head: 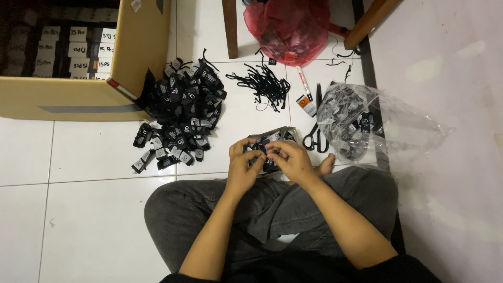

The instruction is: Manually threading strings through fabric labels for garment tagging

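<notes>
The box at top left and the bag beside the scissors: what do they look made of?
The box: brown cardboard, matte, with a taped flap edge. The bag: thin clear plastic film, glossy and crinkled, its dark contents showing through. The scissors have black handles, probably plastic.

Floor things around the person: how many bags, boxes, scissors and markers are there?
Bags: 2, a red bag and a clear bag
Cardboard box: 1
Scissors: 1
Marker: 1
Total: 5
The small black tags are too many to count.

Heap of tags lies left on the floor; cardboard box far left; scissors and plastic bag right; cords far.
</notes>
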